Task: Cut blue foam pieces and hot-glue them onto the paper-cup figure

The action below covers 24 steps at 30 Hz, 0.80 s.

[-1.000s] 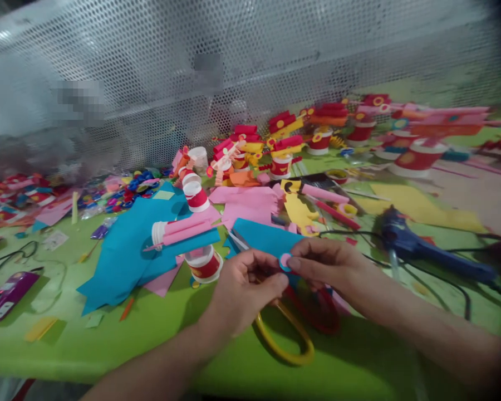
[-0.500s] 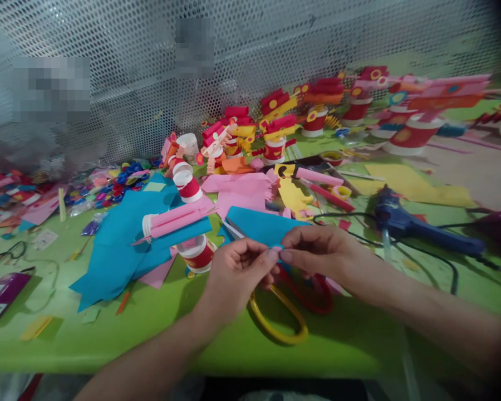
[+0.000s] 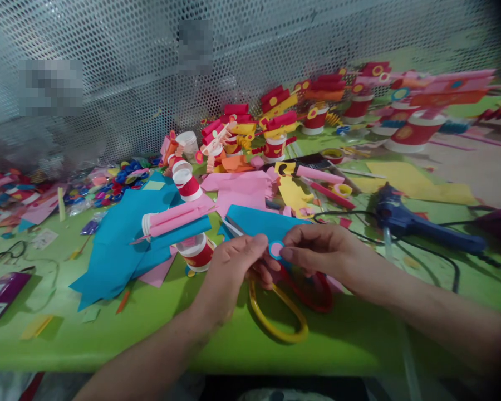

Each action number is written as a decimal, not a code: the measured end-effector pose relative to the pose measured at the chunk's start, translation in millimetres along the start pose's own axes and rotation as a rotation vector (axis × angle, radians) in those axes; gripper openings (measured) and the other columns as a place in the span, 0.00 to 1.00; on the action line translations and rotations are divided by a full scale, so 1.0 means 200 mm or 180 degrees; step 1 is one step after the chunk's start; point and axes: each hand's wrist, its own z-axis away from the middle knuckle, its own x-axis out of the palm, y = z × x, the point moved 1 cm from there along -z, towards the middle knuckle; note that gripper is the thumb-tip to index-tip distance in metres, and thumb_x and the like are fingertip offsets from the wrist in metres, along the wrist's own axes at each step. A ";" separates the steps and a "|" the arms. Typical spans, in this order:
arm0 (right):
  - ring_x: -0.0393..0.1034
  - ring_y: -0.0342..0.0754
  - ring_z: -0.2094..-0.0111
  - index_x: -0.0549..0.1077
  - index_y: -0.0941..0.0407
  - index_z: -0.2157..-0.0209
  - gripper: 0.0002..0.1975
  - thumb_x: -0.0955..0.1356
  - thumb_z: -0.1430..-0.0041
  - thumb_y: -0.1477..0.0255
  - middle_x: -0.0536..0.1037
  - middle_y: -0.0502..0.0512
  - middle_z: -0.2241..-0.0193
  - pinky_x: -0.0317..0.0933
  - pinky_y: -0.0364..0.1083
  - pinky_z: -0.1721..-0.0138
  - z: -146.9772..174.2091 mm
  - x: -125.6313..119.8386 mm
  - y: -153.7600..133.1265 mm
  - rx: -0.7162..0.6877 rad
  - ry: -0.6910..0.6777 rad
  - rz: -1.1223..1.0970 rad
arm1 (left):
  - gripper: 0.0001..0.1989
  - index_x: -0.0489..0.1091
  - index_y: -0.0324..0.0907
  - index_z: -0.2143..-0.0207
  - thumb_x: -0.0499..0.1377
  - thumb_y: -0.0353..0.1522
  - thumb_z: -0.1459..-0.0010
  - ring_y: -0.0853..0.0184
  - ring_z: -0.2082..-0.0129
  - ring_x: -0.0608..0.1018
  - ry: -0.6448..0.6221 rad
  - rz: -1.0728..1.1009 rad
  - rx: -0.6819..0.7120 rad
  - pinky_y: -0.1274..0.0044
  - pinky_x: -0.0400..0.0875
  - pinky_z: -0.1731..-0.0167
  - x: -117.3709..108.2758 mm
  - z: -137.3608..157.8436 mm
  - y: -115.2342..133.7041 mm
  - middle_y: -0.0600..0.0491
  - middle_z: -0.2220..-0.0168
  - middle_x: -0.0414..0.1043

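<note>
A small round paper disc (image 3: 276, 250), pink in the middle with a blue rim, is pinched at its right edge by my right hand (image 3: 323, 248). My left hand (image 3: 240, 262) is curled at the disc's other side, its thumb by the left edge and its fingers partly under it. Below both hands lie scissors with a yellow and a red handle (image 3: 300, 328); the blades point away, partly covered by my left hand. Behind them is a blue paper sheet (image 3: 267, 220). Left of my left hand stands a red-and-white paper cup (image 3: 198, 253) with pink and blue paper rolls (image 3: 179, 217) above it.
A blue hot glue gun (image 3: 426, 225) lies on the right with its cable. Several finished paper-cup models (image 3: 275, 146) stand along the perforated metal panel (image 3: 129, 111). Blue paper (image 3: 108, 256) and pink paper (image 3: 244, 192) are spread over the green table (image 3: 150, 340). A purple device (image 3: 4, 298) lies at left.
The disc has turned its pink face toward me. My left thumb has slid left off that face, while my right hand keeps its pinch.
</note>
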 end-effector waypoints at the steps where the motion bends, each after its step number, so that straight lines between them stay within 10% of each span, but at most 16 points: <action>1: 0.63 0.41 0.79 0.79 0.55 0.74 0.20 0.79 0.51 0.53 0.75 0.48 0.80 0.57 0.41 0.78 0.00 0.00 0.00 0.0005 0.0009 0.0002 | 0.21 0.75 0.37 0.68 0.63 0.48 0.37 0.72 0.77 0.75 -0.0024 0.0049 -0.0004 0.79 0.73 0.74 0.00 0.00 0.00 0.50 0.72 0.78; 24: 0.65 0.42 0.75 0.80 0.56 0.68 0.19 0.77 0.46 0.54 0.75 0.48 0.75 0.60 0.43 0.74 0.01 -0.02 -0.05 -0.0522 0.0141 0.0133 | 0.16 0.72 0.40 0.68 0.70 0.42 0.43 0.76 0.79 0.72 0.0188 -0.0467 0.0286 0.82 0.71 0.77 0.01 0.00 0.02 0.57 0.75 0.73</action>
